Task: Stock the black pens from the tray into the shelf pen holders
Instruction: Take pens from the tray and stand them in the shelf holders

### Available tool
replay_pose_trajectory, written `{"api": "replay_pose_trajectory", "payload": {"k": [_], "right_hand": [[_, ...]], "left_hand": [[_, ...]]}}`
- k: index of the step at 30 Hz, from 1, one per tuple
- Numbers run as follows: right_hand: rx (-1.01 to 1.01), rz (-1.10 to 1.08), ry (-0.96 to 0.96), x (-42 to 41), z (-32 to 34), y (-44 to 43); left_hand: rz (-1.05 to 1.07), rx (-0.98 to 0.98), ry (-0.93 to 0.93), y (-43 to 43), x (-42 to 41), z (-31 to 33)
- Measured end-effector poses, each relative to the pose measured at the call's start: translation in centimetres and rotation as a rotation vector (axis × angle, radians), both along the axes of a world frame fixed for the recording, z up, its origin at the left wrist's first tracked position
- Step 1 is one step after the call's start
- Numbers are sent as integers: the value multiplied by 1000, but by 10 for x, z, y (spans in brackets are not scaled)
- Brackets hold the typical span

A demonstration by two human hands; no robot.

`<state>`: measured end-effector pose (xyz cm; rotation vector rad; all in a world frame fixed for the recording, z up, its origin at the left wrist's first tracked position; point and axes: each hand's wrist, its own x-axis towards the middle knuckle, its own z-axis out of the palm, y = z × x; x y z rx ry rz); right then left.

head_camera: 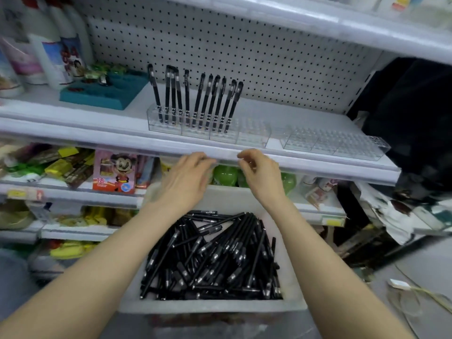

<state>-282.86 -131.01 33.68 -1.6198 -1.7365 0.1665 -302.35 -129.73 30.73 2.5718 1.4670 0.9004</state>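
A white tray below me is heaped with several black pens. On the shelf above stands a clear pen holder with several black pens upright in its left half. A second clear holder to its right has no pens. My left hand hovers above the tray's far end, just under the shelf edge, fingers relaxed and holding nothing. My right hand is beside it, fingers loosely curled, with nothing visible in them.
A teal tray and white bottles stand on the shelf's left. Lower shelves hold colour-pen boxes, snacks and green items. A black bag sits at the right. A cable lies on the floor.
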Motion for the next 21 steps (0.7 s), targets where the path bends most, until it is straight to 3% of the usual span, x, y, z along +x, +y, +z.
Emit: {"api": "replay_pose_trajectory", "payload": {"k": [11,15,21], "right_hand": [[-534,-154,-669,-6,-56,-91],[-692,-198,-645,-10,-66,-93],[-756,-199,-323,-27,-78,-80]], "left_hand": [[69,-462,335,-52,-24,-75],[52,-535,416,-54,-19,-82],[16,-535,269,-50,-16,-83]]}}
